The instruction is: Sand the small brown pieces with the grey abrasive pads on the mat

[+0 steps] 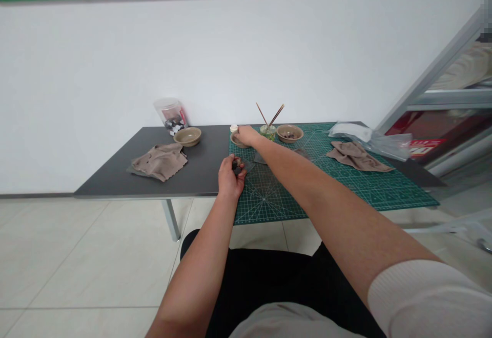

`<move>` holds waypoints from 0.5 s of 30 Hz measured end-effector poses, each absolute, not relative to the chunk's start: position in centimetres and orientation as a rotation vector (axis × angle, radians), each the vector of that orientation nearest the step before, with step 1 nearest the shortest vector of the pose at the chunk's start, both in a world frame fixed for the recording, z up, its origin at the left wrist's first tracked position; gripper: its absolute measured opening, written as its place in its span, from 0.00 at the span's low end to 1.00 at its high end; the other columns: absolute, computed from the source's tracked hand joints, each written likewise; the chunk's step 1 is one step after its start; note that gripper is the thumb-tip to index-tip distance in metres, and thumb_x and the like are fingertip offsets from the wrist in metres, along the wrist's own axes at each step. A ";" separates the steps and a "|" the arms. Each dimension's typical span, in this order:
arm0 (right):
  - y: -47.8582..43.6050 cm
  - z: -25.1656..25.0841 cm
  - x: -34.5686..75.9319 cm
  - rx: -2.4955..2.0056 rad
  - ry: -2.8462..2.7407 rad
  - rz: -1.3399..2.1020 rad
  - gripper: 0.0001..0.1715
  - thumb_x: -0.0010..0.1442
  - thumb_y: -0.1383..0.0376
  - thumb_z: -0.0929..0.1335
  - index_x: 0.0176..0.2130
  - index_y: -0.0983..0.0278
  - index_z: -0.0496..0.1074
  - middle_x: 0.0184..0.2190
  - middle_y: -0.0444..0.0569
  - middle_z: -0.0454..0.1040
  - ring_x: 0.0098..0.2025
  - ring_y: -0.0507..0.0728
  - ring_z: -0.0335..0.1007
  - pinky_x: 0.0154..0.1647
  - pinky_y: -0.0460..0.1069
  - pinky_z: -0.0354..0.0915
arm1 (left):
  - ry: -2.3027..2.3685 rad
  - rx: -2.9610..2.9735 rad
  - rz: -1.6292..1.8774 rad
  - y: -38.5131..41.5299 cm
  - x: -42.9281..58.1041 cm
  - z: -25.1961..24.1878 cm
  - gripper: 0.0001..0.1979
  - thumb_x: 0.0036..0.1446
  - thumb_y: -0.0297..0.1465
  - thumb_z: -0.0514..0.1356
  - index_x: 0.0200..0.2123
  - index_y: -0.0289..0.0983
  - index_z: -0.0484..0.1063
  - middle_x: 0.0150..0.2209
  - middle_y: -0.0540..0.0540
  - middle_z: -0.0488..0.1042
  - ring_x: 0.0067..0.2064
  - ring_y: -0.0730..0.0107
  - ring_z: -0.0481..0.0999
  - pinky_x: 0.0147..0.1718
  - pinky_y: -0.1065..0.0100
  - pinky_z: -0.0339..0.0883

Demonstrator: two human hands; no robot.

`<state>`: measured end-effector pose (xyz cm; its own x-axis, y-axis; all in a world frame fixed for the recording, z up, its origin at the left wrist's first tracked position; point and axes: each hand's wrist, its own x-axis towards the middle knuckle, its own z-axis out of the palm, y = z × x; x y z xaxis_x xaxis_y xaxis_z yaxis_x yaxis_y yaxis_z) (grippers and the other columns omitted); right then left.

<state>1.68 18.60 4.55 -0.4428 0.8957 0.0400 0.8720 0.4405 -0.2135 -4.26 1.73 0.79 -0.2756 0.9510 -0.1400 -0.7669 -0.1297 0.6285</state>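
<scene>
Head view, and the left grip (231, 178) is curled around dark pieces (236, 168), out over the middle of the bench (205, 174), right by the left edge of the green mat (261, 211). Up ahead, the right grip (248, 136) is at a small bowl (241, 145) just in from the bench's far edge, fingers down at the rim; whether they hold anything, I cannot tell! And here's the key line: the bowl lies beyond the left grip, toward that far edge, with the right grip clearly the nearer. The dark pieces' long axis? Too small to read. A second bowl (289, 134) stands farther right along the far edge, past the glass jar (267, 133).
</scene>
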 end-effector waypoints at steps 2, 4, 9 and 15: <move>18.5 4.6 1.7 -1.569 -2.562 0.207 0.23 0.67 0.61 0.62 0.54 0.74 0.71 0.54 0.67 0.73 0.57 0.65 0.70 0.55 0.50 0.63 | 0.718 0.348 1.716 1.8 -4.3 0.8 0.13 0.49 0.32 0.66 0.29 0.37 0.63 0.25 0.53 0.66 0.23 0.80 0.67 0.16 0.79 0.45; 18.5 4.7 1.8 -1.554 -2.589 0.190 0.23 0.67 0.61 0.62 0.53 0.75 0.72 0.54 0.67 0.73 0.57 0.65 0.70 0.55 0.50 0.63 | 0.708 0.351 1.710 1.8 -4.3 0.7 0.13 0.49 0.32 0.66 0.29 0.37 0.63 0.25 0.53 0.65 0.23 0.80 0.67 0.16 0.79 0.45; 18.6 4.7 1.7 -1.504 -2.607 0.138 0.24 0.68 0.63 0.59 0.51 0.76 0.73 0.53 0.68 0.74 0.56 0.65 0.70 0.56 0.50 0.63 | 0.712 0.353 1.709 1.9 -4.3 0.6 0.12 0.50 0.32 0.65 0.29 0.37 0.63 0.25 0.53 0.66 0.24 0.80 0.67 0.16 0.79 0.45; 18.7 4.7 1.9 -1.538 -2.526 0.161 0.25 0.69 0.64 0.57 0.52 0.76 0.73 0.53 0.69 0.73 0.57 0.66 0.70 0.56 0.51 0.63 | 0.692 0.365 1.707 2.0 -4.3 0.5 0.14 0.48 0.34 0.67 0.30 0.37 0.63 0.25 0.53 0.65 0.24 0.80 0.67 0.16 0.79 0.44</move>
